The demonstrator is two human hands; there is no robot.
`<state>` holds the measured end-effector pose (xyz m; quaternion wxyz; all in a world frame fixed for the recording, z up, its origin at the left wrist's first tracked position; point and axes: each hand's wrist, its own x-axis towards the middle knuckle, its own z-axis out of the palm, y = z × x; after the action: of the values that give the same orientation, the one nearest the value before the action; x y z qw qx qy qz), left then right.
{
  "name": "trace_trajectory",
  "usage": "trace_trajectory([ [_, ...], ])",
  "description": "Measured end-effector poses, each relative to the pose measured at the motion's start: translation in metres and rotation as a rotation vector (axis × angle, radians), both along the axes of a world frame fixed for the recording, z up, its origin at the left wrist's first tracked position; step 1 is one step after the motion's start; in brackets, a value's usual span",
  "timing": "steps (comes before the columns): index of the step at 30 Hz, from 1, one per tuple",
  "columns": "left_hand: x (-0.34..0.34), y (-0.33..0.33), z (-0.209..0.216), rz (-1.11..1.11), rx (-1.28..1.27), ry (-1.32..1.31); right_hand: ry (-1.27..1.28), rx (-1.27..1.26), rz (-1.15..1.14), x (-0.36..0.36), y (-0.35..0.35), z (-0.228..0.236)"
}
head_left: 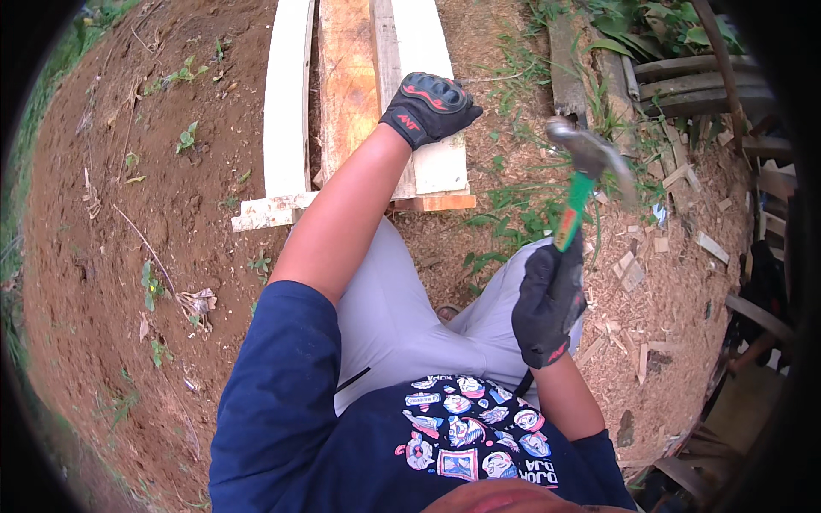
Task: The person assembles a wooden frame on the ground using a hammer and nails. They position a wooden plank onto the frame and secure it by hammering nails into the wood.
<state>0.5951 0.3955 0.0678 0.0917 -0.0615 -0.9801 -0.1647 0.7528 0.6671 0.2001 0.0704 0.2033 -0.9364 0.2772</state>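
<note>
My left hand, in a black glove with red trim, is curled closed over the near part of a pale plank, close to its right edge. Its fingertips are turned away, so whatever they hold is hidden. My right hand, gloved the same way, grips a claw hammer by its green handle. The metal head is raised to the right of the planks, slightly blurred. A second pale plank runs along the left side, and a rough brown board lies between the two. Short wood strips cross their near ends.
Bare brown soil with small plants spreads on the left. Wood shavings and offcuts litter the ground at right. Stacked timber stands at the far right, with more wood pieces along the right rim. My grey-trousered legs are spread below the planks.
</note>
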Motion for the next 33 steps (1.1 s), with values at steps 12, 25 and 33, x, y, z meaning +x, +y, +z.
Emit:
trace_trajectory([
  [12,-0.005,-0.001,0.000,0.008,-0.002,-0.047,-0.251,0.383,0.172,-0.002,0.007,-0.039],
  [25,-0.004,0.008,0.010,-0.010,0.037,-0.060,-0.351,0.391,0.146,0.010,0.019,-0.038],
  [33,0.002,0.002,0.018,0.069,0.000,0.041,-0.110,-0.399,-0.179,-0.021,0.057,0.144],
])
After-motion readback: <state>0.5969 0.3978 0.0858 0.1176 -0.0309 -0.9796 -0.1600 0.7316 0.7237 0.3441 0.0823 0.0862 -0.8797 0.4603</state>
